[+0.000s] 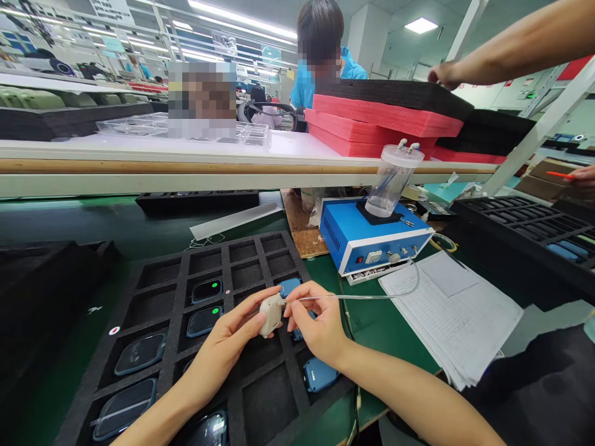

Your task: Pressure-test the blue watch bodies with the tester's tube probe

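**Both hands on the small white part above the foam tray**

Right now, from the head camera, your left hand [223,344] pinches a small white part [270,314] between thumb and fingers, closed on it from the left side. Your right hand [318,328] meets it from the right, fingertips drawn together on the end of a thin clear tube [372,297] just where it touches the part. Both hands hover just above the black foam tray [186,279], near its right edge.

Take that tray as your landmark. Several of its pockets hold dark glossy pieces [141,353], two of them showing a green dot; blue pieces [320,374] sit in the pockets under and beside your right hand. Beyond the tray's right corner stands a blue box [367,238] with a clear jar [392,181] on top; the tube curves back toward the box front. Right of the tray lies a stack of paper sheets [455,316], and further right another black tray [525,232].

Behind the tray runs a white shelf [139,148] carrying red and black foam slabs [385,114]. A co-worker's arm [511,46] reaches over those slabs from the upper right, and another person in a blue shirt [307,87] stands behind them.
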The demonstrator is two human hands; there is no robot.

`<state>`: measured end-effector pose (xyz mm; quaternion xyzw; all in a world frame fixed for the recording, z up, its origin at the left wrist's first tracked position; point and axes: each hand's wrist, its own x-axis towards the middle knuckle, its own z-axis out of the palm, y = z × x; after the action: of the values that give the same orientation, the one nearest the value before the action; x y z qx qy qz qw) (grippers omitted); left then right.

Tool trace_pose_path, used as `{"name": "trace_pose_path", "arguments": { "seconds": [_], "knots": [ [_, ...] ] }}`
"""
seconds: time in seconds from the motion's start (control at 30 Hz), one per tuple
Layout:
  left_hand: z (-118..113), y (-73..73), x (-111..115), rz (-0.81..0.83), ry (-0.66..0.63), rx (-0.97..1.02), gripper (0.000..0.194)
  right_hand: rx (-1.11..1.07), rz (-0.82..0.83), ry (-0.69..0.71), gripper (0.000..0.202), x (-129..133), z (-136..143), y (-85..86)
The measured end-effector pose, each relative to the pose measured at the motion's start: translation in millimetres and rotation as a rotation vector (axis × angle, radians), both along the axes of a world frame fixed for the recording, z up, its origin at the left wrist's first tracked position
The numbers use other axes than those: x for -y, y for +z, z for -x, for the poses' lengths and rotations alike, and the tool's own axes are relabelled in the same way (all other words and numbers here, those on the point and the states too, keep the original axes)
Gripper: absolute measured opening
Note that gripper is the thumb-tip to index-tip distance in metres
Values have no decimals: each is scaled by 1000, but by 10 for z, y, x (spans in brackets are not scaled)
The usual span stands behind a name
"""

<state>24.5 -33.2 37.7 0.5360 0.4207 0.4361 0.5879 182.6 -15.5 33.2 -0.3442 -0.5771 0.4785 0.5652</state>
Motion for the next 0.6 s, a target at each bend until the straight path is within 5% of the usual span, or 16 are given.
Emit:
{"name": "trace_pose_path", "arguments": {
  "seconds": [0.6],
  "knots": [
    [8, -31, -10, -1, -5, 2, 35, -5, -14, 2, 2, -9, 2, -32]
  ]
}}
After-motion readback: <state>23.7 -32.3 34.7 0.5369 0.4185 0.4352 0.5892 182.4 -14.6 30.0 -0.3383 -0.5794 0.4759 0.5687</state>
